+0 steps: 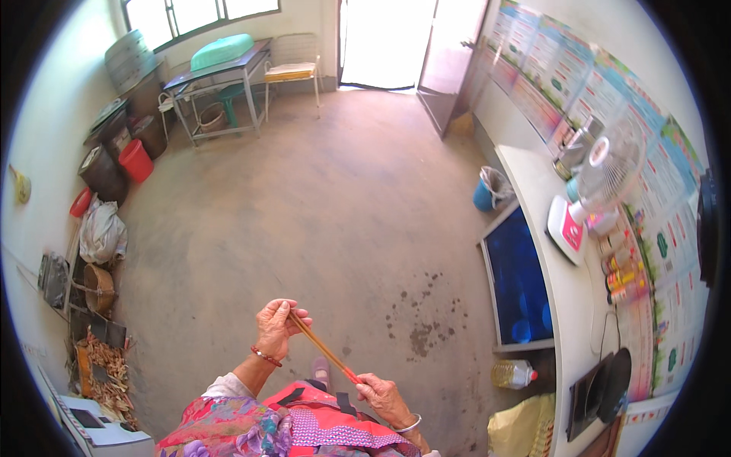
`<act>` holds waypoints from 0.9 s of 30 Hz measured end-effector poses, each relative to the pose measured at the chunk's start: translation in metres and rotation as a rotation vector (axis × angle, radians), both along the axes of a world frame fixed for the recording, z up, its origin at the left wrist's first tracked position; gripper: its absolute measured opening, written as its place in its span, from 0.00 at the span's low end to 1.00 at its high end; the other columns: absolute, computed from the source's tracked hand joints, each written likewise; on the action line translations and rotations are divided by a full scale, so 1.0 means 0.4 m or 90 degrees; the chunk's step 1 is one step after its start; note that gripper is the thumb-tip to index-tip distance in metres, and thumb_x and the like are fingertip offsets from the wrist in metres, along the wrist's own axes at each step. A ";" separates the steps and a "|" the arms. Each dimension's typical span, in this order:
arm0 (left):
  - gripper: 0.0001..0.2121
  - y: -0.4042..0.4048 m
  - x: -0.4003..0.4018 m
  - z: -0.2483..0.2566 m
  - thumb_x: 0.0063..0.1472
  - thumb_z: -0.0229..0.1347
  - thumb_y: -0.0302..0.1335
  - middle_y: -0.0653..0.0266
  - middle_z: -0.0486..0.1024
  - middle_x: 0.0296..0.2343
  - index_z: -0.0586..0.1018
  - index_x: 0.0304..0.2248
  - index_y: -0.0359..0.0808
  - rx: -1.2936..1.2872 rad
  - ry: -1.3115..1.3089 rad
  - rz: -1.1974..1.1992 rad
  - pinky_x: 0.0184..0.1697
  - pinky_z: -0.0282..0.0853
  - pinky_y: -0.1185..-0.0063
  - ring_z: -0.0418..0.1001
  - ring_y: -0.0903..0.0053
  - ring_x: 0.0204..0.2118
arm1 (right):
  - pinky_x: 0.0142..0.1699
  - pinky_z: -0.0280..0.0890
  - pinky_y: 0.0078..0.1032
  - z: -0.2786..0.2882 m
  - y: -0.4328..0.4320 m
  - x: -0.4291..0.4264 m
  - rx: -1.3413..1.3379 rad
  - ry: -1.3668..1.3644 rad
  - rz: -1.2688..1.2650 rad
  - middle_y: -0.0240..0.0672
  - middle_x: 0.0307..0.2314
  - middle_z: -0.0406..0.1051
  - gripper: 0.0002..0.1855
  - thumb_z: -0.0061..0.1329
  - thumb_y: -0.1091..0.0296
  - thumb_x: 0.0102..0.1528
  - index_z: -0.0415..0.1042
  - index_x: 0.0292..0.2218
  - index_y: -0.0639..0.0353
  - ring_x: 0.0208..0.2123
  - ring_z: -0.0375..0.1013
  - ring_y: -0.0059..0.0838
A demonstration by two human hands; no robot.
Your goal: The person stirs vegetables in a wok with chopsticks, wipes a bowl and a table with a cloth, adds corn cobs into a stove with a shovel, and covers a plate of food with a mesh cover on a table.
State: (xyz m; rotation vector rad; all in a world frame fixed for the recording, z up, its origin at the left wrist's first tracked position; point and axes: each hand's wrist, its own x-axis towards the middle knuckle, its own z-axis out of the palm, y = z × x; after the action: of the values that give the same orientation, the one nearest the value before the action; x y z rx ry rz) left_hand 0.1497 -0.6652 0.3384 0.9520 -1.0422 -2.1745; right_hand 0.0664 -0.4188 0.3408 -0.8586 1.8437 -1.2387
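Note:
A bundle of thin brown chopsticks [322,344] with red ends slants across the front of my body, above the floor. My left hand [275,327], a beaded bracelet on its wrist, pinches the brown upper end between thumb and fingers. At the lower red end, my right hand [384,395] has its fingers closed around the sticks; a silver bangle circles that wrist. I cannot tell how many sticks there are. Below the hands is a red and patterned apron [342,425], with one shoe [321,368] showing on the floor.
To the right runs a white counter [531,188] with a fan [571,225], bottles and a dark induction cooker [588,394]. An oil jug [511,374] stands below it. Dark wet spots [422,337] mark the floor. Buckets, baskets and firewood [111,365] line the left wall.

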 end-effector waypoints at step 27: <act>0.05 -0.701 -0.076 0.017 0.55 0.52 0.24 0.67 0.69 0.14 0.74 0.24 0.31 -0.075 -0.232 0.265 0.11 0.60 0.88 0.63 0.86 0.11 | 0.28 0.62 0.19 0.022 -1.001 -0.590 0.066 -0.088 0.401 0.34 0.20 0.68 0.13 0.47 0.63 0.52 0.69 0.37 0.63 0.22 0.66 0.20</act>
State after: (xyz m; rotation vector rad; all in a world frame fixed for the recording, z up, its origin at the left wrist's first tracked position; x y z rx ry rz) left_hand 0.1191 -0.9456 0.3453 1.4017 -1.0101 -1.6203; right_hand -0.1695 -0.8193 0.3496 -1.1472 1.3555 -0.7722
